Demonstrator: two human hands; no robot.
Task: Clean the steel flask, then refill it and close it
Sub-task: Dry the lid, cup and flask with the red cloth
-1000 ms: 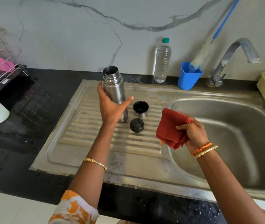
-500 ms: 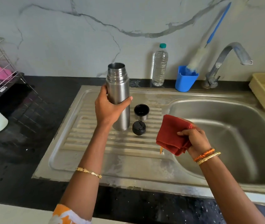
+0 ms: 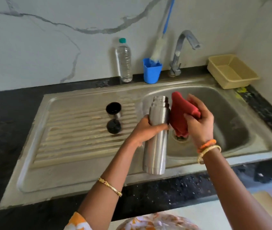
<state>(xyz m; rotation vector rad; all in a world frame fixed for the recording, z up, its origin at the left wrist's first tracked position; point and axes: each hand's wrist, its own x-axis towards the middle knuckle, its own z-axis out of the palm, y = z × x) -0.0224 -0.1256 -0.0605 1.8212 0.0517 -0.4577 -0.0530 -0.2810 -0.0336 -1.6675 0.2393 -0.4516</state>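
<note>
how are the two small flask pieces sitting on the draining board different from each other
The steel cup is silver outside with a dark hollow facing up; the black stopper is dark all over and closed on top. The cup lies farther from the person, the stopper nearer, close beside it. The cup looks slightly taller. Both are round, sit on the ribbed draining board, and neither hand touches them.

A black speckled counter (image 3: 7, 130) holds a steel sink (image 3: 82, 176). On its ribbed drainboard stand a steel cup (image 3: 113, 110) and a black stopper (image 3: 113, 126). Behind it stand a water bottle (image 3: 124, 61), a blue cup (image 3: 152, 72) and a beige tray (image 3: 231, 72).
</note>
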